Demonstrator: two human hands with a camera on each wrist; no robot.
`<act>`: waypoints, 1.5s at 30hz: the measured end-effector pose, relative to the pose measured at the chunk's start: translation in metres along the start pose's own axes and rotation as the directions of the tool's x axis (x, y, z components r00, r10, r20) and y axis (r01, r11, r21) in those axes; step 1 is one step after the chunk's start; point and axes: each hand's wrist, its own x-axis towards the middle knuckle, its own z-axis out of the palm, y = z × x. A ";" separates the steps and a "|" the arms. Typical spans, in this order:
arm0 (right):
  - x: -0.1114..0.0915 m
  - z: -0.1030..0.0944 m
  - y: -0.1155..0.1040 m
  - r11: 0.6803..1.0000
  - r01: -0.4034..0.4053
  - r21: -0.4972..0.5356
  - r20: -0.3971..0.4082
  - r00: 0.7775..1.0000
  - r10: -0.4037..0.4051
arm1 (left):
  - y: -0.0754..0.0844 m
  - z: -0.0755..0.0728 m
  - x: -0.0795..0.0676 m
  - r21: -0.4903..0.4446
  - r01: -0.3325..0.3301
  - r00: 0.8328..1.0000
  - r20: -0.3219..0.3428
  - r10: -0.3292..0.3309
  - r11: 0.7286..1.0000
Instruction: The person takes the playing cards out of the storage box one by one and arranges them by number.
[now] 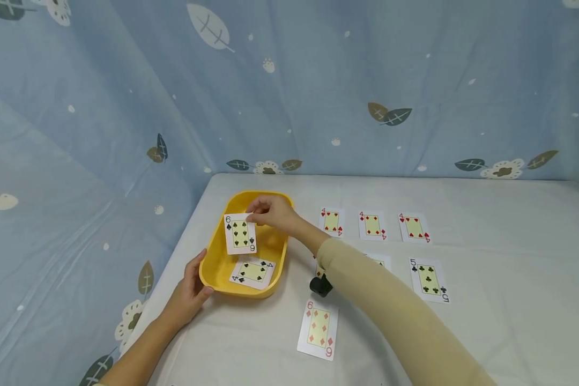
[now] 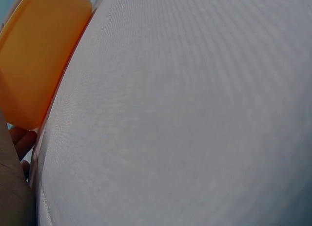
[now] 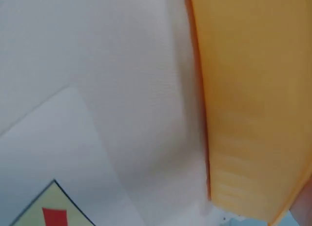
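My right hand [image 1: 272, 213] pinches a six of spades playing card [image 1: 239, 234] by its upper right corner, face toward me, over a yellow plastic basin [image 1: 218, 273]. Inside the basin, a four of spades [image 1: 253, 272] lies face up at the near end. My left hand [image 1: 188, 295] holds the basin's near left corner, thumb and fingers spread around the wall. In the left wrist view, its fingertips [image 2: 24, 143] show beside the basin's base. The right wrist view shows the basin's outer wall [image 3: 253, 104] and part of a red-suited card [image 3: 73, 138].
On the white cloth right of the basin lie a four of hearts [image 1: 331, 221], two more red fours, a five of clubs [image 1: 428, 280] and a six of diamonds [image 1: 318, 329]. My right sleeve [image 1: 391, 305] partly covers other cards. A blue patterned curtain [image 1: 318, 86] hangs behind.
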 end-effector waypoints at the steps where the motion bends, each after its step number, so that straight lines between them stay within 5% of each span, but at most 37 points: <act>1: -0.001 -0.001 -0.001 0.999 0.006 0.034 -0.015 1.000 -0.006 | 0.000 0.000 -0.001 -0.005 0.005 1.000 0.000 -0.005 1.000; 6: -0.010 -0.008 -0.008 0.992 0.025 0.125 -0.061 0.998 -0.018 | -0.018 0.001 -0.006 -0.012 0.010 1.000 -0.003 -0.010 1.000; 12: -0.032 -0.018 -0.021 0.986 0.055 0.156 -0.054 0.997 -0.047 | -0.020 -0.001 -0.007 -0.037 -0.006 1.000 0.007 0.006 0.999; 28: -0.131 -0.055 -0.053 0.993 0.057 0.107 -0.063 0.997 -0.050 | -0.021 -0.001 -0.007 -0.048 -0.050 0.999 -0.008 0.050 0.998; 37: -0.194 -0.079 -0.040 0.999 -0.005 0.049 -0.149 0.989 0.012 | -0.020 -0.003 -0.008 -0.051 -0.061 0.998 0.018 0.062 0.997; 45: -0.256 -0.110 -0.012 0.991 -0.136 0.013 -0.264 0.955 0.135 | -0.016 -0.001 -0.003 -0.043 -0.054 0.999 0.001 0.054 0.998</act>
